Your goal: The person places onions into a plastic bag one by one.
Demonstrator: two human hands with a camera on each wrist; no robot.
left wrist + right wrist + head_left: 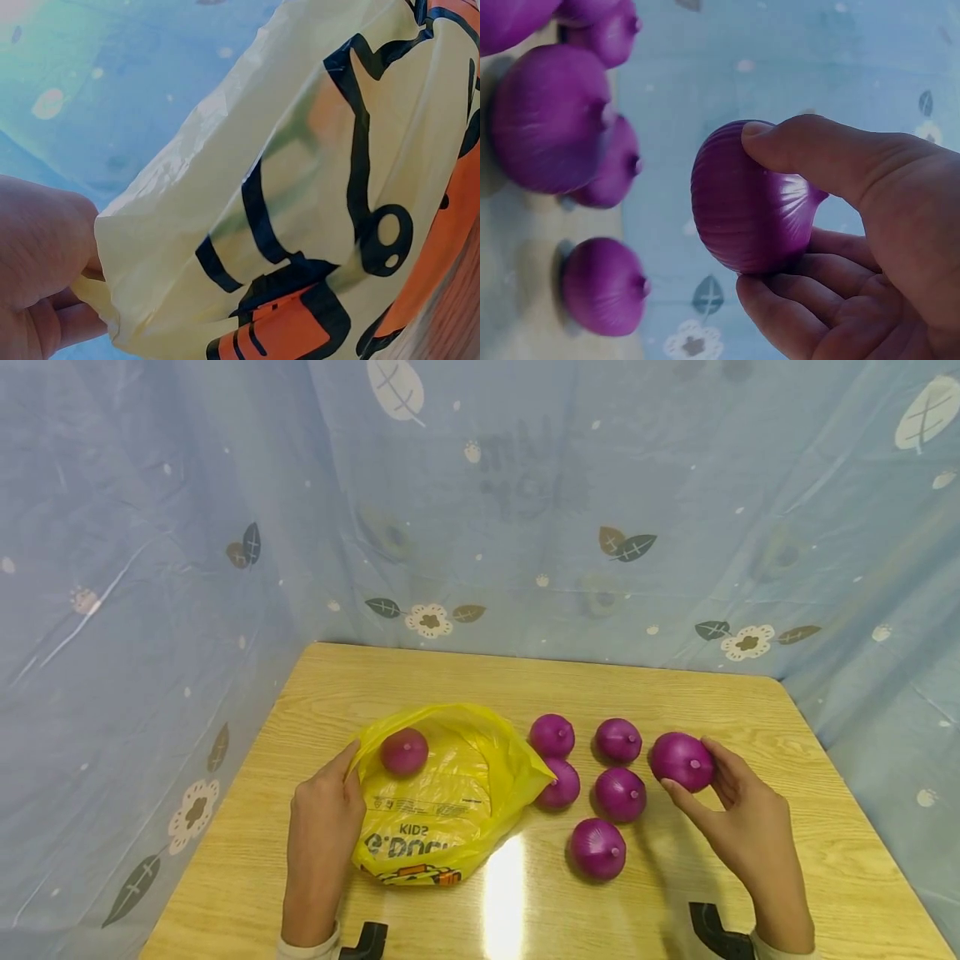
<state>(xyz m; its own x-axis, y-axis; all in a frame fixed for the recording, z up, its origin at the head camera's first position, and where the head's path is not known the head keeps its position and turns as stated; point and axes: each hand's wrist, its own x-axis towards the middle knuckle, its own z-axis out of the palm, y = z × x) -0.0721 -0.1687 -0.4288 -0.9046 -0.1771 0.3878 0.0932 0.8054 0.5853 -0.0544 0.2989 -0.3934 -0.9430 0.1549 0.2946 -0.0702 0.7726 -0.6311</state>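
Observation:
A yellow plastic bag (450, 777) lies on its side with its mouth spread wide. My left hand (326, 827) pinches the bag's left rim; in the left wrist view the bag (285, 225), with orange and black print, fills most of the picture beside the hand (45, 262). One purple onion (404, 752) sits inside the bag. On the right, my right hand (750, 814) holds another purple onion (681, 762) between thumb and fingers. The right wrist view shows this onion (750, 199) gripped, its pointed tip toward the palm.
Several purple onions stand on the wooden table (720, 702) between the bag and my right hand, among them a front one (597, 849) and a back one (618, 741). One onion (561, 783) is partly covered by the bag's edge. A blue patterned cloth (510, 510) hangs behind the table.

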